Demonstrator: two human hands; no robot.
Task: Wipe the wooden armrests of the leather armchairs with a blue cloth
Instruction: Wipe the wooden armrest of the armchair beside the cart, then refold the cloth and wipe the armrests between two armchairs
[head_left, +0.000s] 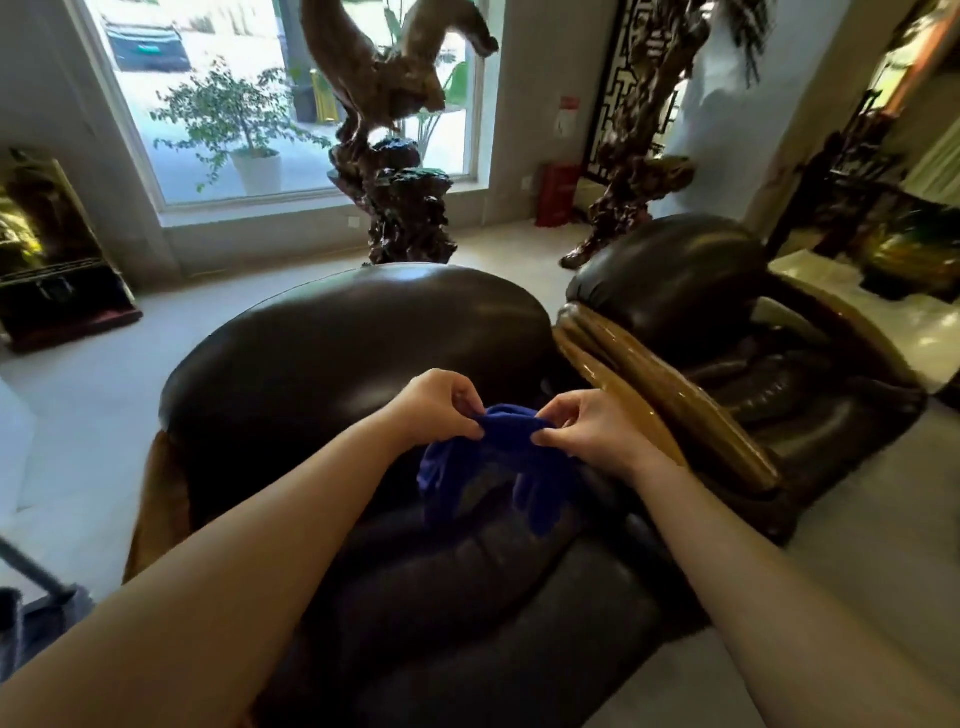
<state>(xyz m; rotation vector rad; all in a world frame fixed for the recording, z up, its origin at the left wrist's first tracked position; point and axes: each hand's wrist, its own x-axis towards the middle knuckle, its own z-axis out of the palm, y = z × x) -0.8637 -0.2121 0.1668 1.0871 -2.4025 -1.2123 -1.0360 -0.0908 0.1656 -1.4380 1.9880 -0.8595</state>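
we've got both hands – left hand (441, 402), right hand (587, 428) – pinched shut on the blue cloth (498, 457) over the armchair (363, 332) seat – soft, floppy, so bunch it before hitting the armrest (670, 400).

Both hands hold cloth over chair

L hand (441, 405) & R hand (587, 426) pinch top edge of blue cloth (498, 467), which hangs above dark leather chair (363, 332); wood armrest (670, 400) just right.

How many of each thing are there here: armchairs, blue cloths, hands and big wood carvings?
Armchairs: 2
Blue cloths: 1
Hands: 2
Wood carvings: 2
Total: 7
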